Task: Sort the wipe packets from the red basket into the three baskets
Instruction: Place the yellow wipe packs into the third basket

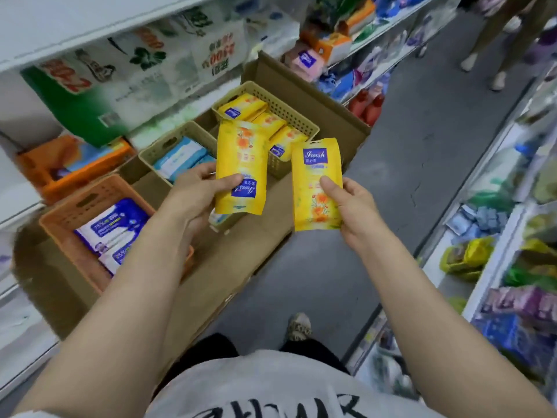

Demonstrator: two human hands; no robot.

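Note:
My left hand (196,194) pinches a yellow wipe packet (241,158), held upside down above the baskets. My right hand (346,206) pinches a second yellow wipe packet (315,176), upright, out over the aisle floor. Three baskets stand in a row on flattened cardboard (241,251). The far beige basket (289,113) holds several yellow packets. A middle beige basket (168,140) holds light-blue packets. The near orange basket (78,203) holds blue-and-white packets. A red-orange basket (36,167) sits on the low shelf at left with packets inside.
Shop shelves full of packaged goods line both sides of the narrow aisle. Large tissue packs (120,73) fill the left shelf above the baskets. Another person's legs (494,40) stand at the far end. My shoe (298,327) is on the grey floor.

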